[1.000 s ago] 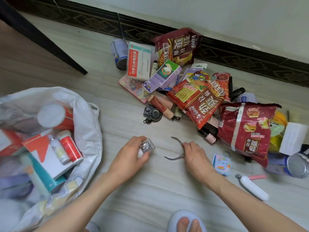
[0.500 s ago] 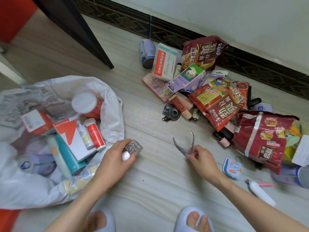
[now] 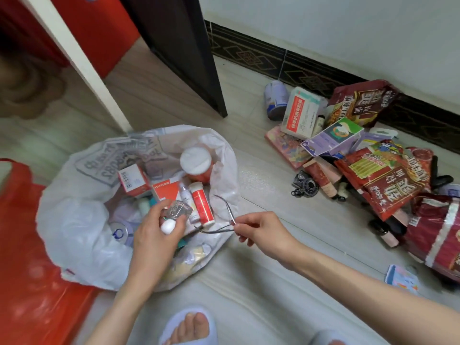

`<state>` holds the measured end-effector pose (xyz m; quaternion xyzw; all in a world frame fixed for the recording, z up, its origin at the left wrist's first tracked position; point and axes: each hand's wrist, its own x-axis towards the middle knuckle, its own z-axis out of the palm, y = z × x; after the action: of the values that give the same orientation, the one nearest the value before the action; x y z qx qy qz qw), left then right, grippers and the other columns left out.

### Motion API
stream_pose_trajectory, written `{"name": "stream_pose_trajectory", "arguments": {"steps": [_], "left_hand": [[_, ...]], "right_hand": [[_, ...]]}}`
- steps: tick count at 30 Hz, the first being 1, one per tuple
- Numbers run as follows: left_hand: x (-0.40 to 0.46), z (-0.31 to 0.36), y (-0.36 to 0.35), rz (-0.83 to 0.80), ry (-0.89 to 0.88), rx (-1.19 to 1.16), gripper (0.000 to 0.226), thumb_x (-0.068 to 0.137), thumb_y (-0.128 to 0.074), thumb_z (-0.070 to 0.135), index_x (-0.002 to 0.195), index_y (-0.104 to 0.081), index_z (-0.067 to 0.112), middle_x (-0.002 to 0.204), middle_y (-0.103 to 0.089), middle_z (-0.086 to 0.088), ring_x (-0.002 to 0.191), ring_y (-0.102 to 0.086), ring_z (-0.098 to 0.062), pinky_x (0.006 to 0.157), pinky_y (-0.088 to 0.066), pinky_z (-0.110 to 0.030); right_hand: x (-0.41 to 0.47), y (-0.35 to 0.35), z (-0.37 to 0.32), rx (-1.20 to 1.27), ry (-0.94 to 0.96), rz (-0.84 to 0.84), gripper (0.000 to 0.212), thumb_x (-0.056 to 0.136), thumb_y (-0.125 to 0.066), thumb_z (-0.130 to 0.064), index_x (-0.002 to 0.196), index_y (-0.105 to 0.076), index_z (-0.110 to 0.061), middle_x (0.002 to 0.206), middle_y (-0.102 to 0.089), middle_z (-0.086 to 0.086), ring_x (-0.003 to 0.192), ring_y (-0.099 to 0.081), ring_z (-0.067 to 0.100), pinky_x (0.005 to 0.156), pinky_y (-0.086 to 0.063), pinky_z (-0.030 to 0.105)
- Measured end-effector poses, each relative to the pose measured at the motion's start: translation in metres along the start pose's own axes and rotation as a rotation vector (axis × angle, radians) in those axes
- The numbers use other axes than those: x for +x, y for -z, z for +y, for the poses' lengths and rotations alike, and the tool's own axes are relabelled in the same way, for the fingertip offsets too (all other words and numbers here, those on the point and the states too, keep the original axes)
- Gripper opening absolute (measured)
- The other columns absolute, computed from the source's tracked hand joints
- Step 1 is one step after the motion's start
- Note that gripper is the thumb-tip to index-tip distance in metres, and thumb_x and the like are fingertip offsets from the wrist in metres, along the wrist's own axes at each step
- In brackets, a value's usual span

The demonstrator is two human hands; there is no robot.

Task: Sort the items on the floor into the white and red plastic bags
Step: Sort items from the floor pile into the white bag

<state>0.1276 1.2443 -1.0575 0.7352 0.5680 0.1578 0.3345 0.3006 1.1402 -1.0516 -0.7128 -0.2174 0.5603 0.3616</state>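
Over the white bag's [image 3: 82,220] mouth, at nine o'clock from the right hand [image 3: 261,231] pinching them, the metal clippers [image 3: 221,220] lie crosswise, beside the left hand [image 3: 159,235] clasping a small clear bottle [image 3: 178,211].

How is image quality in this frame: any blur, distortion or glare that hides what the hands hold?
Head view: soft, even light and faint shadows; wide-angle bending shows in the door edge. The red bag at left is smeared. The left hand and its small clear bottle look slightly soft. The tweezers in the right hand stay readable.
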Motion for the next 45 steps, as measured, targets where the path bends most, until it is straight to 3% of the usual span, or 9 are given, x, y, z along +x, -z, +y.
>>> {"name": "stream_pose_trajectory", "arguments": {"steps": [7, 10, 13, 20, 26, 33, 35, 40, 45], "left_hand": [[0.051, -0.022, 0.013, 0.097, 0.039, 0.052, 0.032, 0.084, -0.064, 0.029, 0.109, -0.054, 0.011, 0.107, -0.063, -0.009, 0.1, -0.055, -0.029, 0.083, -0.038, -0.033], [0.067, -0.018, 0.007, 0.102, -0.036, 0.109, 0.023, 0.085, -0.062, 0.015, 0.105, -0.057, 0.006, 0.106, -0.062, -0.013, 0.101, -0.053, -0.031, 0.081, -0.033, -0.028], [0.07, -0.022, -0.004, 0.032, -0.17, 0.159, 0.021, 0.081, -0.059, -0.003, 0.102, -0.062, -0.002, 0.104, -0.061, -0.019, 0.1, -0.056, -0.035, 0.084, -0.032, -0.025], [0.051, -0.035, -0.005, -0.144, -0.189, 0.223, 0.045, 0.093, -0.045, 0.007, 0.137, -0.039, 0.006, 0.15, -0.026, -0.013, 0.14, -0.021, -0.024, 0.11, -0.017, -0.029], [0.013, -0.019, -0.018, -0.176, -0.424, 0.252, 0.052, 0.087, -0.039, 0.03, 0.136, -0.041, 0.01, 0.146, -0.034, -0.015, 0.137, -0.025, -0.026, 0.11, -0.019, -0.034], [-0.027, 0.03, -0.107, -0.477, -0.738, 0.351, 0.056, 0.078, -0.04, 0.025, 0.132, -0.037, 0.012, 0.139, -0.043, -0.021, 0.129, -0.039, -0.038, 0.101, -0.039, -0.043], [-0.027, 0.039, -0.132, -0.548, -0.75, 0.409, 0.06, 0.076, -0.052, 0.019, 0.134, -0.036, 0.012, 0.139, -0.041, -0.023, 0.127, -0.039, -0.043, 0.096, -0.041, -0.052], [-0.026, 0.068, -0.184, -0.623, -0.638, 0.473, 0.065, 0.084, -0.056, 0.014, 0.142, -0.027, 0.007, 0.149, -0.021, -0.023, 0.138, -0.019, -0.039, 0.111, -0.023, -0.046], [-0.012, 0.097, -0.225, -0.535, -0.699, 0.473, 0.069, 0.079, -0.062, 0.01, 0.14, -0.031, 0.002, 0.146, -0.026, -0.026, 0.134, -0.025, -0.045, 0.107, -0.029, -0.052]], "right_hand": [[0.067, -0.067, -0.037, 0.087, 0.004, 0.185, 0.01, 0.084, -0.059, -0.008, 0.091, -0.062, -0.015, 0.077, -0.059, -0.001, 0.069, -0.057, 0.014, 0.051, -0.046, 0.012], [0.08, -0.08, -0.04, 0.158, -0.009, 0.181, 0.028, 0.084, -0.056, -0.003, 0.11, -0.061, -0.011, 0.095, -0.062, 0.004, 0.091, -0.06, 0.02, 0.087, -0.053, 0.033], [0.076, -0.077, -0.039, 0.103, 0.001, 0.161, 0.035, 0.086, -0.054, -0.006, 0.121, -0.057, -0.012, 0.115, -0.064, 0.007, 0.106, -0.059, 0.02, 0.099, -0.046, 0.038], [0.048, -0.034, -0.021, -0.018, 0.053, 0.185, 0.04, 0.088, -0.052, -0.007, 0.127, -0.051, -0.012, 0.117, -0.056, -0.004, 0.109, -0.053, 0.011, 0.099, -0.04, 0.024], [0.004, 0.027, 0.013, -0.325, 0.119, 0.271, 0.038, 0.09, -0.053, -0.016, 0.128, -0.049, -0.019, 0.127, -0.054, -0.006, 0.116, -0.051, 0.011, 0.103, -0.038, 0.031], [-0.067, 0.116, 0.108, -0.597, -0.059, 0.466, 0.043, 0.091, -0.051, -0.016, 0.134, -0.042, -0.013, 0.136, -0.046, 0.005, 0.127, -0.042, 0.02, 0.105, -0.027, 0.025], [-0.09, 0.133, 0.14, -0.653, -0.127, 0.521, 0.045, 0.088, -0.055, -0.01, 0.132, -0.045, -0.01, 0.134, -0.049, 0.009, 0.126, -0.043, 0.024, 0.105, -0.029, 0.03], [-0.124, 0.171, 0.2, -0.69, -0.278, 0.709, 0.054, 0.072, -0.074, -0.012, 0.121, -0.054, -0.002, 0.114, -0.059, 0.019, 0.104, -0.055, 0.041, 0.085, -0.045, 0.045], [-0.11, 0.172, 0.219, -0.565, -0.395, 0.814, 0.078, 0.075, -0.072, -0.036, 0.138, -0.036, -0.008, 0.13, -0.046, 0.017, 0.118, -0.042, 0.035, 0.097, -0.036, 0.042]]}}
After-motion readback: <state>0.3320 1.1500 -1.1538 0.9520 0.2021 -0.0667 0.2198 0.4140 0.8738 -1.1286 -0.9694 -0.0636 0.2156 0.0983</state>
